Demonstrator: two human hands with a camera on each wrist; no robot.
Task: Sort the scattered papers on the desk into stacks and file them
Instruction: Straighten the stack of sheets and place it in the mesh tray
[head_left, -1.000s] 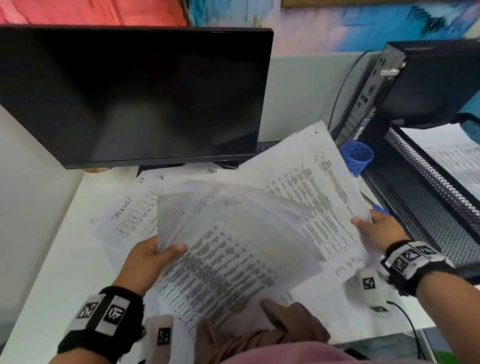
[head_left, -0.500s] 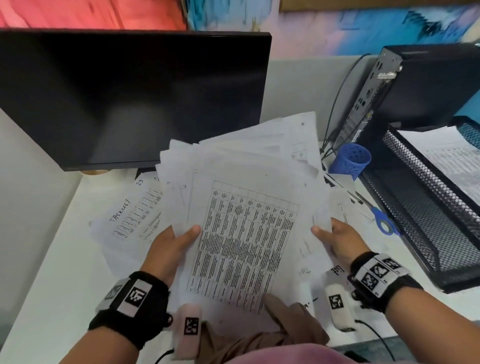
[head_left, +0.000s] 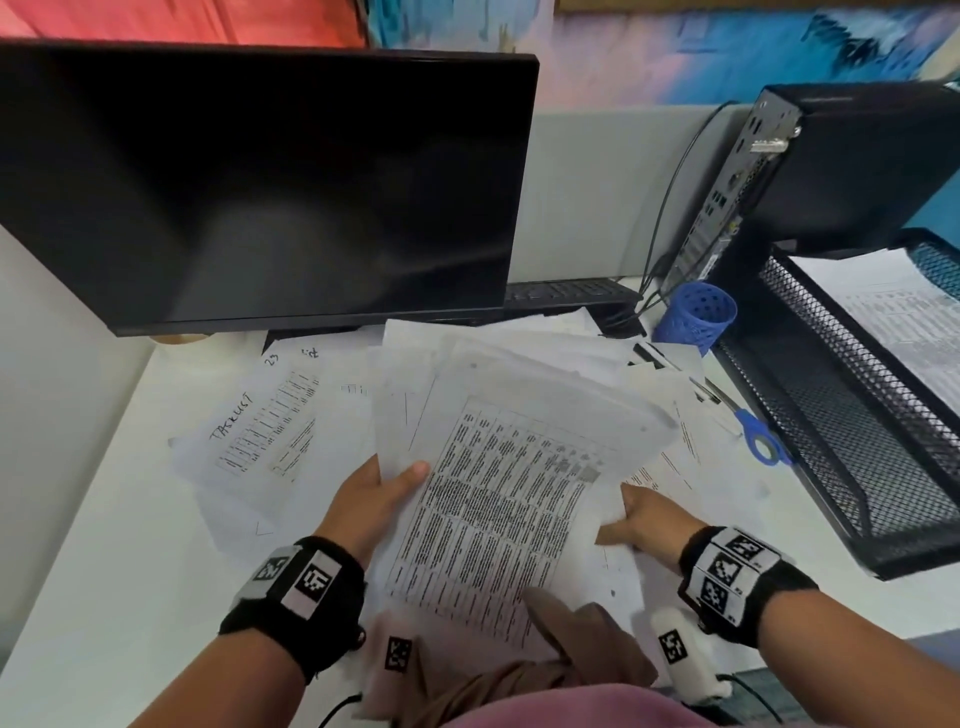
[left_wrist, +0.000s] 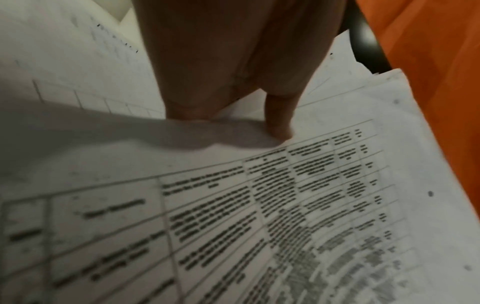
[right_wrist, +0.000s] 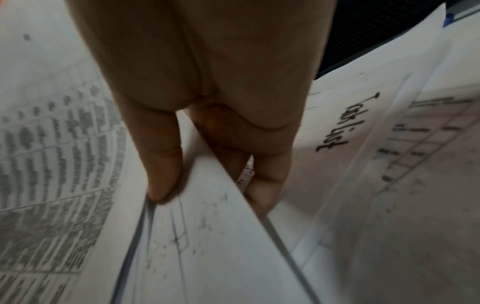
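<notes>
The loose bundle of white printed sheets, topped by a page with a dense black table (head_left: 498, 499), is held up off the white worktop (head_left: 104, 519) between both hands, roughly in front of the person's chest and below the black monitor (head_left: 260, 182). The left hand (head_left: 371, 506) pinches its left edge, thumb on top of the tabled page and the other fingers (left_wrist: 279, 123) hidden beneath; the right hand (head_left: 641, 522) grasps the lower right edge, thumb on the upper face and fingers (right_wrist: 265, 181) curled under, so both hands are clamped on the same bundle. Its long axis runs from the person's lap up and away toward the monitor, leaning slightly to the right, with the far ends of the sheets fanned out unevenly. The black wire-mesh filing tray (head_left: 852, 415), already holding some printed paper, stands well to the right of the bundle, so the right hand is the nearer one for carrying it there. More loose sheets lie flat underneath, among them a handwritten white page headed with a task list (head_left: 260, 431) to the left. Judging from the ragged far edges, the bundle probably needs squaring before filing, and the blue-handled scissors (head_left: 753, 434) lie between it and the tray.
</notes>
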